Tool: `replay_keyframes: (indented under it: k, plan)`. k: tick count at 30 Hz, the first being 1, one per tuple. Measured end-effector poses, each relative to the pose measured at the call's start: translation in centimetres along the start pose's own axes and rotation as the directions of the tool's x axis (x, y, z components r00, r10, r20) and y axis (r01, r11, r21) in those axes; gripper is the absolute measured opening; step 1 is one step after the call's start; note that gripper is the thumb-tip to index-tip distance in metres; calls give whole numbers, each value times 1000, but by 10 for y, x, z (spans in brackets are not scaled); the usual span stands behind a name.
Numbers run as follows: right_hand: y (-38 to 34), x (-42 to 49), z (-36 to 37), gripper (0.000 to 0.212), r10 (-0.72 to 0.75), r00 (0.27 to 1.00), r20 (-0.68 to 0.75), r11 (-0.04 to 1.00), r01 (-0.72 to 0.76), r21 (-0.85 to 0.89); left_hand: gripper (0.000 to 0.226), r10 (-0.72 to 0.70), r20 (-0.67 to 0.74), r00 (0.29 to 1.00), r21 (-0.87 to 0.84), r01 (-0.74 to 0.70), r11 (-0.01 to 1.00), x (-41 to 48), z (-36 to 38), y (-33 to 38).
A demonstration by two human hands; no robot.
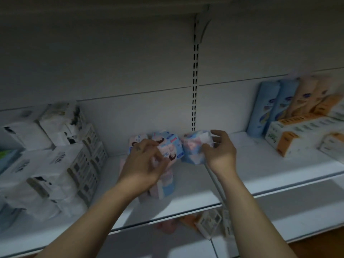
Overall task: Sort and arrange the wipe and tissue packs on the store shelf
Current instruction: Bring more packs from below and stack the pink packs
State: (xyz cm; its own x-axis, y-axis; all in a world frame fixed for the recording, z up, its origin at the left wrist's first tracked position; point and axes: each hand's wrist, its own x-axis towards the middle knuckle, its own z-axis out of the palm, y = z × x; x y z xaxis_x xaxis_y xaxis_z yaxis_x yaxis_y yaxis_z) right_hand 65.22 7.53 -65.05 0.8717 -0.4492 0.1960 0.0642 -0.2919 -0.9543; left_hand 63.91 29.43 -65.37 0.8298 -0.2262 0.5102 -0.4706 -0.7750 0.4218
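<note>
Wipe pack [172, 146] in grip of left hand [143, 164]

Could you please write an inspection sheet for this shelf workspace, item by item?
Surface: white shelf board, dimly lit.
Job's things: pink-and-blue pack in the left hand; second pack in the right hand; more packs under the left hand; white tissue bundles at left; upright blue packs and orange-and-white boxes at right.
Clutter: nothing seen.
Hands: both have fingers curled round their packs.
Cables: nothing seen.
Surroundings: slotted upright; lower shelf goods, blurred.
</note>
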Motion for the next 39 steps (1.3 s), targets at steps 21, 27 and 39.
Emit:
replay_keyframes:
  k: [21,27,39]
  plan:
    - [1,12,-3,86,446,711,544,770,4,-638,89,-173,12,985,-190,172,967,13,1,7]
    - [7,30,-6,64,242,939,243,901,-125,-415,69,76,-13,997,73,-75,995,43,-8,-12]
    - [20,40,-8,75,218,911,350,822,22,-569,50,-212,29,977,-173,214,962,32,19,-24]
